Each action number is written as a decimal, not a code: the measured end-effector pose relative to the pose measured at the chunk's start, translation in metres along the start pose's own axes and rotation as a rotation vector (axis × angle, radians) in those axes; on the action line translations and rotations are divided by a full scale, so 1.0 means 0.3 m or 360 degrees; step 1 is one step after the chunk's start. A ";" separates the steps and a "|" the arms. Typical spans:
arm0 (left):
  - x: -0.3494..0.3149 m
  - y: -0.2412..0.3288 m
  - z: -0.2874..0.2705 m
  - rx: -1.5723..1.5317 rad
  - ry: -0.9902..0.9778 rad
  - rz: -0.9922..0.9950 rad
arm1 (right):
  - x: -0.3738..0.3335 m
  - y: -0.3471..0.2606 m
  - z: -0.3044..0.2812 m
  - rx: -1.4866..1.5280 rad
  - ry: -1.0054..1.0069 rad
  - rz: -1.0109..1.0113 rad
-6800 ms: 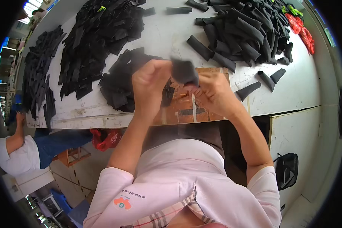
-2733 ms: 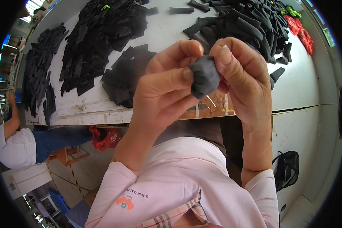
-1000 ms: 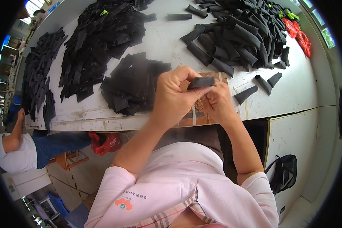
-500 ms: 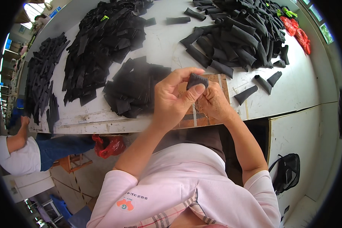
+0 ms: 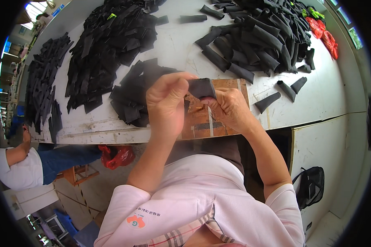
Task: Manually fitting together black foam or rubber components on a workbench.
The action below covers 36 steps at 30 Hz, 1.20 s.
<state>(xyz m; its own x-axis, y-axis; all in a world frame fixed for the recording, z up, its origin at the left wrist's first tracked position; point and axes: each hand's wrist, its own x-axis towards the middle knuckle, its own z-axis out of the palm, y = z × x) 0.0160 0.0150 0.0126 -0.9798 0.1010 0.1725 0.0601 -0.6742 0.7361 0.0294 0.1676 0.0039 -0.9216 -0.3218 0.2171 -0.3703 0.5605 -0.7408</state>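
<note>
Black fabric, sewn or folded into a short piece [image 5: 202, 88], is held up between two hands in the head view, above the near edge of the white table [image 5: 309, 109]. The left hand [image 5: 167, 96] has its fingers bent and its thumb drawn close to them, pinching the left end of the piece. The right hand [image 5: 231, 105] is curled nearly closed at the other end, with a fingertip showing at the lower edge of the fabric. Below the hands, a brown board [image 5: 198, 121] lies at the table's edge.

Just left of the board, partly behind the left wrist, is a small heap of flat black pieces [image 5: 130, 99]; beyond it spreads a larger black heap [image 5: 111, 47], and farther left a narrow dark heap [image 5: 45, 72]. Right of the hands lie three loose dark tubes [image 5: 268, 102], near a big pile of similar tubes [image 5: 268, 41]. Red plastic bags [image 5: 328, 43] sit at the table's far right. At left, a co-worker in a white top [image 5: 20, 166] is beside the table.
</note>
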 end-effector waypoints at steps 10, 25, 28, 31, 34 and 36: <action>0.032 0.023 -0.037 0.0379 -0.0063 -0.0032 | -0.006 0.013 0.004 -0.0090 0.0053 -0.0065; 0.185 -0.271 -0.293 0.3369 -0.0187 0.0172 | -0.003 0.111 -0.094 0.0943 0.0408 0.0482; 0.185 -0.234 -0.297 0.2919 -0.0025 0.0467 | -0.111 0.109 0.020 0.0940 0.0268 0.0728; 0.157 -0.132 -0.232 0.1794 0.0438 0.0390 | -0.163 0.064 0.085 0.0953 0.0075 0.0839; 0.059 -0.016 -0.177 0.0424 0.0545 -0.0060 | -0.176 0.019 0.122 0.1370 -0.0089 0.0789; -0.041 0.038 -0.164 -0.0117 0.0424 -0.0296 | -0.169 -0.022 0.165 0.1776 -0.0023 0.0706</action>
<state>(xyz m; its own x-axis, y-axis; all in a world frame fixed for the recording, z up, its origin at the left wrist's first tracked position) 0.0195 -0.0299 -0.0131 -0.9887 0.0392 -0.1447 -0.1291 -0.7140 0.6882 0.0845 0.1424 -0.0337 -0.9392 -0.2804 -0.1980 0.2907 -0.3429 -0.8932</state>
